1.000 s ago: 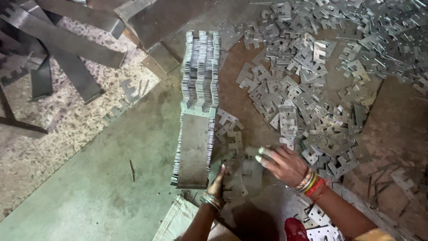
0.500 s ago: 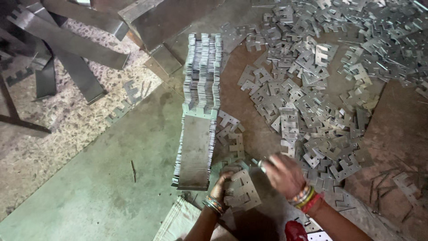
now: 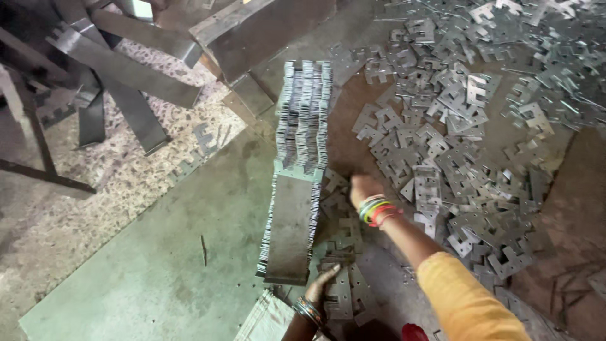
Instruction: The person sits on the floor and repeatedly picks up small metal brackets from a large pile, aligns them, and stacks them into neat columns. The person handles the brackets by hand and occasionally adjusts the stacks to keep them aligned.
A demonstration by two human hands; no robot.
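Loose notched metal plates (image 3: pixel 467 126) cover the floor at right, edges cut off. Stacked plate row (image 3: pixel 297 170) lies centre. Right hand (image 3: pixel 365 188) reaches beside the row, fingers hidden, grip indeterminate. Left hand (image 3: pixel 322 287) presses open-fingered on a small plate pile (image 3: pixel 344 297).

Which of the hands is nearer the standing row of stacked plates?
Right. The right hand reaches just beside the near end of the row of stacked plates. The left hand rests farther back, on a small pile of loose plates.
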